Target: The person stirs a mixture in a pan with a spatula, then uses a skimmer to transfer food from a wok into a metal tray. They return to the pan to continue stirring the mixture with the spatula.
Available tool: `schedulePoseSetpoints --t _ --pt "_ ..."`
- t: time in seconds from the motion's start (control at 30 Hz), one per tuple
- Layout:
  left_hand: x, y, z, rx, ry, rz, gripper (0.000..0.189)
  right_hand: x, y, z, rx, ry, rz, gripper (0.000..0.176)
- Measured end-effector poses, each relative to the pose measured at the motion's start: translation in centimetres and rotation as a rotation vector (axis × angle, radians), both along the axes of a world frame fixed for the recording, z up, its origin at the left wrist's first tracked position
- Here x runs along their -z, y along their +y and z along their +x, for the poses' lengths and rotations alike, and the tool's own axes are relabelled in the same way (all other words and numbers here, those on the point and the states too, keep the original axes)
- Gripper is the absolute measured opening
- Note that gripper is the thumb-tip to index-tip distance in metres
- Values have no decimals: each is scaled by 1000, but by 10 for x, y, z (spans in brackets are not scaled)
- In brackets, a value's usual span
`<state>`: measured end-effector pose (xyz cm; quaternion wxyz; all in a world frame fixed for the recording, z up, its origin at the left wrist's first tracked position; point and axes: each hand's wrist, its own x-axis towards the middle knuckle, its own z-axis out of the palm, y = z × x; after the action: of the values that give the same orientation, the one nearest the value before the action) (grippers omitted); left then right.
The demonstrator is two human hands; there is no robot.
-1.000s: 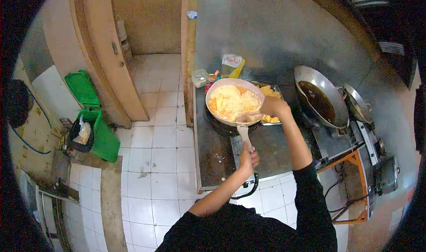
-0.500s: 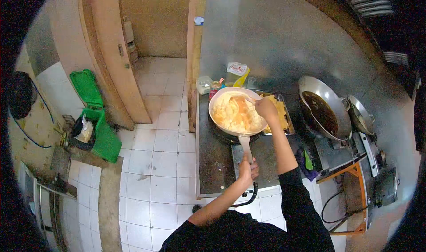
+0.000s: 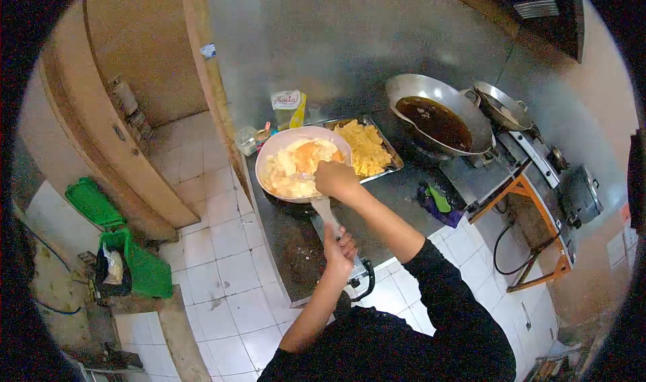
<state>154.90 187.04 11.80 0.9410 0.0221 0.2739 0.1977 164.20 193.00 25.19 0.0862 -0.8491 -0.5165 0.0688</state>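
Now, left hand wrapped snugly round the handle; pan at eleven o'clock. Right hand, closed on a utensil, has swung from the pan's three towards four, reaching the food's nearer side. Tray at twelve, less hidden than before; wok farther, at one.

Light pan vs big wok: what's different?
The light pan holds pale yellow food; the big wok holds dark liquid. The pan's long handle is gripped by the left hand; the wok has a loop handle, untouched. Both are round and open.
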Motion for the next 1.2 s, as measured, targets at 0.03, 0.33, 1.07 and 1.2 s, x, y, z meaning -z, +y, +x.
schedulePoseSetpoints --t 0.03,0.33,1.07,1.2 --pt "3 0 1 -3 -26 33 40 -1 -3 5 13 -23 2 28" --pt "1 -1 -1 -13 9 47 38 -77 -41 36 47 -215 -185 29" --pt "5 -2 2 -29 -17 77 37 24 49 112 184 -25 192 28" --pt "6 -1 1 -17 0 115 40 31 78 110 197 -22 245 26"
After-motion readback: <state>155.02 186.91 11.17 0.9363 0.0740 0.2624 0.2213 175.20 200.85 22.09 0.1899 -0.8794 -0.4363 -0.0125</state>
